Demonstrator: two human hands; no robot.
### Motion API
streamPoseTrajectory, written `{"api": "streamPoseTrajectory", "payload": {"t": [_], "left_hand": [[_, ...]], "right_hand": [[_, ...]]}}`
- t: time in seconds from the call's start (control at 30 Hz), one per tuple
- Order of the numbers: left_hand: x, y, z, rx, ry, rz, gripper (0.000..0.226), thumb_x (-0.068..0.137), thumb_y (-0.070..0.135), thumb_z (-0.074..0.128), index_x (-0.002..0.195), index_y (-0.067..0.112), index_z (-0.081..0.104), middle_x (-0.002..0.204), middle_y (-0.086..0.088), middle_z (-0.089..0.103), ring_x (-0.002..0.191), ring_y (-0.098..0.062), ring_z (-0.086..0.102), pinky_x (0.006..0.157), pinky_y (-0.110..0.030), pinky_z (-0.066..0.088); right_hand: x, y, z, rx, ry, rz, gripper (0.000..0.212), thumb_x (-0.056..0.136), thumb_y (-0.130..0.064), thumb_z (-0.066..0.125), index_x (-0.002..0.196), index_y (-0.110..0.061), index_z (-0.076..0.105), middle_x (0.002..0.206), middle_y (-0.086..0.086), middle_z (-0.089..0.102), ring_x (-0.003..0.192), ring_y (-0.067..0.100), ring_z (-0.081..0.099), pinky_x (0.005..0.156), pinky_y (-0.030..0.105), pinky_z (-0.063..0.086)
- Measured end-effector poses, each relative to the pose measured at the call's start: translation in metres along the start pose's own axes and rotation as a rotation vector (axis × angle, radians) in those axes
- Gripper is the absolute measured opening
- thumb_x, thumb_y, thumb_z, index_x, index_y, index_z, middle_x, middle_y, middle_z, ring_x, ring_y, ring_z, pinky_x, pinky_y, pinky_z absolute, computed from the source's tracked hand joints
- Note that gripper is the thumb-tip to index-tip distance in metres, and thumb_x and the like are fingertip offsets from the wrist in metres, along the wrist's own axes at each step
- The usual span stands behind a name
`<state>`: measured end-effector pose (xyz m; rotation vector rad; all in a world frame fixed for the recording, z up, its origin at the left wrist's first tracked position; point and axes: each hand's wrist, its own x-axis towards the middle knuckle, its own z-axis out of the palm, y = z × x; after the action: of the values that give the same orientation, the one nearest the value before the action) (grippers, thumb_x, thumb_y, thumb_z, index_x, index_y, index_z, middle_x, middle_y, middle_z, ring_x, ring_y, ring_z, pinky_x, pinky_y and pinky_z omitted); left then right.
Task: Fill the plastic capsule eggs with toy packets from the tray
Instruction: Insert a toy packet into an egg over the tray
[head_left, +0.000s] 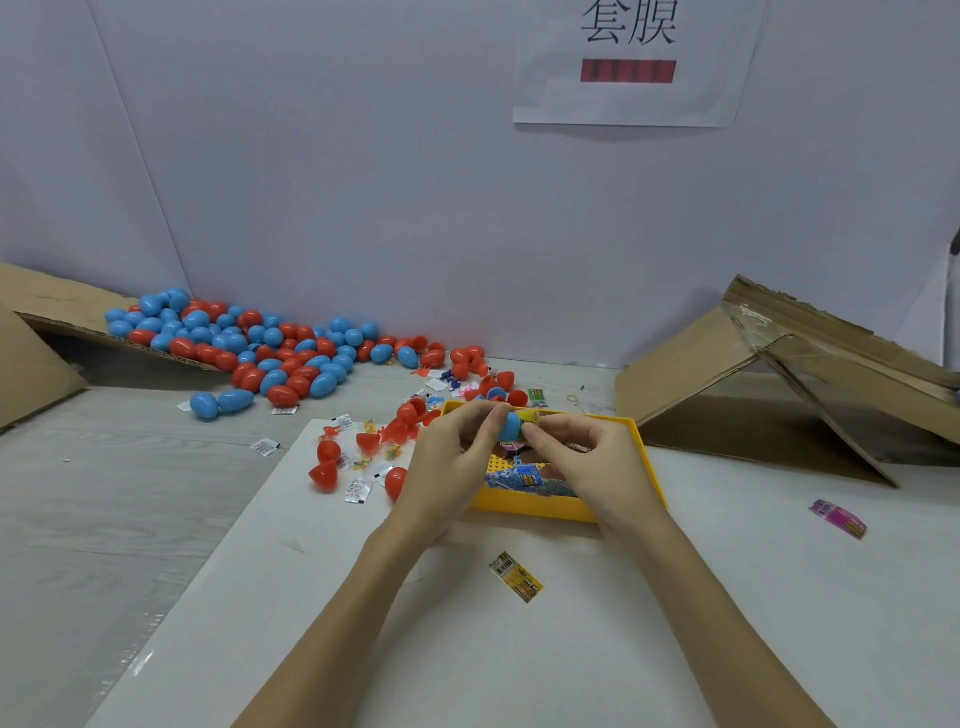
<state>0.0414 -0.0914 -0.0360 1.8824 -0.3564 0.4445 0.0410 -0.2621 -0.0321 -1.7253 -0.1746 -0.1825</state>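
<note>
Above yellow plastic tray (566, 512), hand-held smooth blue egg half (510, 425).

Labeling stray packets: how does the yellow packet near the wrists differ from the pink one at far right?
The yellow packet has yellow-black print and lies between the forearms, near the yellow tray. The pink packet is magenta and lies alone, far right of the right hand. Both lie flat on the white sheet, outside the tray, untouched.

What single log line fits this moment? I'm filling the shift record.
step: packing | left hand: holds blue plastic egg half | right hand: pushes yellow toy packet in | over yellow plastic tray
</note>
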Motion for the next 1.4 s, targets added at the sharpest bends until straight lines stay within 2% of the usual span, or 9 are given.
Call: {"api": "streamPoseTrajectory", "payload": {"t": [0.1,0.2,0.43,0.57,0.73,0.87,1.03,1.23,1.4], "left_hand": [[0.000,0.000,-0.002,-0.043,-0.069,-0.009,0.035,0.106,0.029,0.050,0.135,0.015,0.065,0.112,-0.001,0.071,0.101,-0.014,0.067,0.087,-0.024,0.057],[-0.002,-0.001,-0.001,-0.013,-0.112,0.012,0.039,0.105,0.023,0.055,0.143,0.018,0.058,0.118,0.003,0.069,0.100,-0.009,0.066,0.086,-0.019,0.054],[-0.003,-0.002,0.000,-0.035,-0.116,-0.009,0.036,0.106,0.027,0.050,0.140,0.018,0.057,0.113,0.004,0.070,0.100,-0.007,0.068,0.083,-0.025,0.058],[-0.003,-0.001,0.001,-0.027,-0.110,-0.006,0.033,0.107,0.026,0.050,0.135,0.012,0.060,0.105,0.006,0.069,0.092,-0.005,0.069,0.079,-0.024,0.058],[-0.003,0.001,0.000,-0.028,-0.111,-0.004,0.034,0.107,0.025,0.049,0.134,0.009,0.061,0.103,0.004,0.068,0.085,-0.005,0.068,0.076,-0.021,0.055],[-0.003,0.002,-0.001,-0.039,-0.116,0.005,0.034,0.107,0.024,0.049,0.137,0.010,0.059,0.104,0.005,0.069,0.089,-0.002,0.069,0.076,-0.020,0.056],[-0.004,0.003,-0.001,-0.034,-0.102,0.059,0.034,0.105,0.022,0.054,0.139,0.018,0.054,0.109,0.003,0.069,0.095,-0.009,0.069,0.080,-0.021,0.057],[-0.004,0.004,-0.001,-0.068,-0.047,0.091,0.026,0.100,0.018,0.063,0.125,0.015,0.053,0.112,0.005,0.066,0.099,-0.008,0.066,0.083,-0.017,0.053],[-0.003,0.006,-0.001,-0.078,-0.017,0.114,0.026,0.100,0.023,0.062,0.124,0.016,0.056,0.114,0.009,0.067,0.103,-0.004,0.065,0.086,-0.015,0.052]], "right_hand": [[0.001,-0.002,-0.002,0.191,0.009,0.084,0.025,0.091,-0.019,0.077,0.115,-0.010,0.074,0.097,0.003,0.080,0.091,0.019,0.078,0.075,0.026,0.063],[0.001,-0.002,-0.005,0.332,-0.022,0.113,0.023,0.090,-0.012,0.076,0.114,-0.012,0.074,0.101,0.006,0.080,0.097,0.022,0.077,0.077,0.022,0.060],[-0.001,-0.006,-0.003,0.221,-0.007,0.009,0.032,0.079,-0.034,0.080,0.110,-0.025,0.077,0.101,-0.005,0.079,0.100,0.015,0.076,0.080,0.027,0.062],[0.000,-0.005,-0.004,0.167,0.020,-0.032,0.023,0.088,-0.023,0.079,0.110,-0.027,0.078,0.103,-0.009,0.078,0.104,0.012,0.074,0.089,0.034,0.062],[-0.001,-0.007,-0.004,0.141,0.008,-0.070,0.023,0.091,-0.020,0.077,0.112,-0.029,0.077,0.107,-0.009,0.078,0.105,0.013,0.074,0.089,0.034,0.062],[-0.002,-0.008,-0.004,0.106,-0.012,-0.102,0.023,0.091,-0.020,0.077,0.110,-0.031,0.078,0.106,-0.015,0.077,0.102,0.009,0.074,0.085,0.029,0.062],[-0.002,-0.009,-0.005,0.044,-0.013,-0.108,0.026,0.092,-0.019,0.077,0.116,-0.028,0.077,0.109,-0.014,0.077,0.106,0.008,0.072,0.093,0.037,0.061],[-0.004,-0.013,-0.006,0.102,-0.066,-0.120,0.031,0.094,-0.006,0.073,0.118,-0.026,0.076,0.115,-0.009,0.077,0.109,0.008,0.072,0.091,0.028,0.060],[-0.004,-0.015,-0.007,0.105,-0.038,-0.094,0.030,0.091,-0.012,0.077,0.116,-0.029,0.076,0.115,-0.011,0.076,0.106,0.006,0.073,0.086,0.025,0.061]]}}
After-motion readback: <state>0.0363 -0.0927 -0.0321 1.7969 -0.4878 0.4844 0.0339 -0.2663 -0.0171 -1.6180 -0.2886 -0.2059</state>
